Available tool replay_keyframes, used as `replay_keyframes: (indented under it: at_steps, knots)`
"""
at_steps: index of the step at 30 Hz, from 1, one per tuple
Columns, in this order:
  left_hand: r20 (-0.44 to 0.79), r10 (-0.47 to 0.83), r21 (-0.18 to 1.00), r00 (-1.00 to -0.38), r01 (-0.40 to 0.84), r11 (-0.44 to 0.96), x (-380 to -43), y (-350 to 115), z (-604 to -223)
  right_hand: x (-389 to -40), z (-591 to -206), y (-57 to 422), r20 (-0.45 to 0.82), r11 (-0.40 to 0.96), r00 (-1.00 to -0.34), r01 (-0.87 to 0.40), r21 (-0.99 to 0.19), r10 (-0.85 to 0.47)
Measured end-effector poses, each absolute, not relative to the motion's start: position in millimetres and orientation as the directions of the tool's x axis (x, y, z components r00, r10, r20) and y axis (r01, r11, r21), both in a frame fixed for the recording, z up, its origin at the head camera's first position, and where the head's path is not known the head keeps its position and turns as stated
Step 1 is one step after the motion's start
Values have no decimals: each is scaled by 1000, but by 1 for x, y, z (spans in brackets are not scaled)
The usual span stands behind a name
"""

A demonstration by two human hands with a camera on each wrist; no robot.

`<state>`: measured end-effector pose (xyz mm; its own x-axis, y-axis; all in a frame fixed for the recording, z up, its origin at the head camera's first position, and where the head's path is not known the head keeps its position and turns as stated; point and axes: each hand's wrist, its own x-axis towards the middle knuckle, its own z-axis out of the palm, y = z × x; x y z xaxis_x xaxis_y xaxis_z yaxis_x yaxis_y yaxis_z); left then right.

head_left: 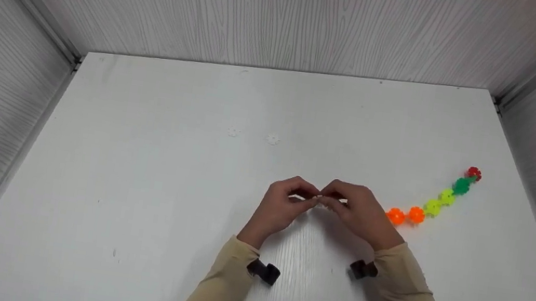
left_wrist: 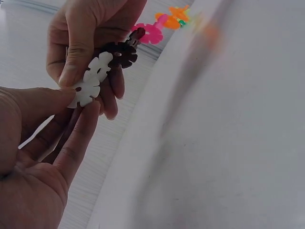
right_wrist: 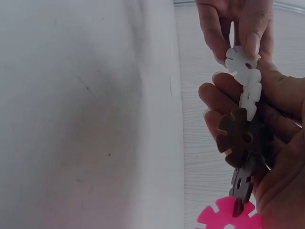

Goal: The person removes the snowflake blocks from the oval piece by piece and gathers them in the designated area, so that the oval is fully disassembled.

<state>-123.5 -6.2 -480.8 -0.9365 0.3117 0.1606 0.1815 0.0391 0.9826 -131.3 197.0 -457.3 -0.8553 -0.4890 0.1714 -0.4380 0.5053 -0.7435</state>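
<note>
Over the middle of the table both hands meet at the end of a chain of flower-shaped plastic discs. My left hand (head_left: 284, 205) pinches the white snowflake disc (left_wrist: 86, 91) at the tip. Against that same disc presses the thumb of my right hand (head_left: 357, 207), whose fingers curl around the chain's end. A second white disc (right_wrist: 250, 98) slots into the first at an angle. Along the right palm follow brown discs (right_wrist: 236, 138), then a pink disc (left_wrist: 151, 33). Past the right wrist, orange discs (head_left: 396, 216), yellow discs (head_left: 432, 207), a green disc (head_left: 461, 186) and a red disc (head_left: 474, 173) continue the chain.
Two loose white discs (head_left: 272, 139) lie flat on the white table (head_left: 148, 181), beyond the hands. Grey wood-grain panels (head_left: 287, 16) enclose the table at the back and both sides. Each wrist carries a small black camera (head_left: 264, 272).
</note>
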Motion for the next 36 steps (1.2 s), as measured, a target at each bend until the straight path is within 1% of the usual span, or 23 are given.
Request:
replay_keyframes:
  at_steps: [4, 8, 16, 21, 24, 30, 36]
  knots:
    - [117, 263, 990, -958, 132, 40, -122, -5, -482, -131, -456, 198, 169, 539, -873, -424, -728, -458]
    - [48, 215, 998, -976, 39, -47, -121, -4, -482, -129, -456, 202, 185, 562, -881, -427, -708, -436]
    - [-92, 132, 962, -987, -123, -243, -120, -3, -482, -129, -462, 207, 268, 576, -822, -550, -605, -503]
    - [-162, 124, 924, -979, -195, -330, -119, -1, -482, -130, -468, 205, 303, 586, -801, -589, -556, -517]
    - [-174, 115, 919, -978, -203, -337, -118, 0, -483, -131, -471, 205, 317, 590, -796, -598, -542, -516]
    - [-179, 94, 944, -979, -198, -263, -117, 2, -486, -130, -477, 205, 343, 587, -775, -628, -511, -530]
    - [-215, 100, 925, -972, -235, -298, -116, 1, -487, -131, -478, 202, 381, 601, -731, -682, -416, -566]
